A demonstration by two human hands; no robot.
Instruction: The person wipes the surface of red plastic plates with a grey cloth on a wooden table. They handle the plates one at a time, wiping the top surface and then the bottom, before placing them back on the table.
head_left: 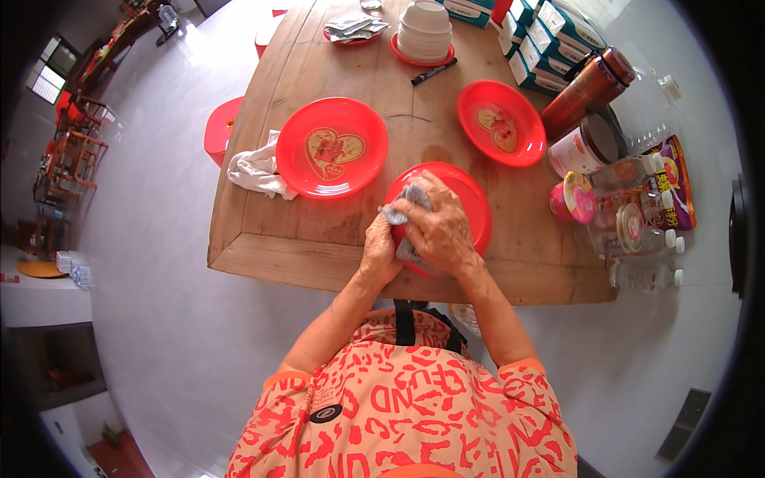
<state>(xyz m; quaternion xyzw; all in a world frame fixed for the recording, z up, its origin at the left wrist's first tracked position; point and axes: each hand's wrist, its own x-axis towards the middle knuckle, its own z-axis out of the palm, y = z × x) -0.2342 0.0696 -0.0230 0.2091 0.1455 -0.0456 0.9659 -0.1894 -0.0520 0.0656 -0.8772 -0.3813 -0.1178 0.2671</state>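
Observation:
Close to the table's near edge, a red plate [472, 209] lies under both my hands. My left hand [381, 248] is closed at the plate's left rim, its fingertips partly hidden. In my right hand [440, 221] is a crumpled grey cloth [413, 196], pressed down over the plate, and part of it shows below the fingers. Beyond my left hand sits a larger red plate [295, 147] with a gold heart print. Another red dish [522, 142] with a gold print is at the far right of my hands.
A white cloth [256, 171] lies at the wooden table's [279, 255] left edge. Farther back are stacked white bowls [424, 36], silver packets [355, 28] and a black marker [434, 72]. Boxes [550, 48], a copper-coloured flask [586, 92], a jar [582, 147] and several bottles [645, 275] crowd the right side.

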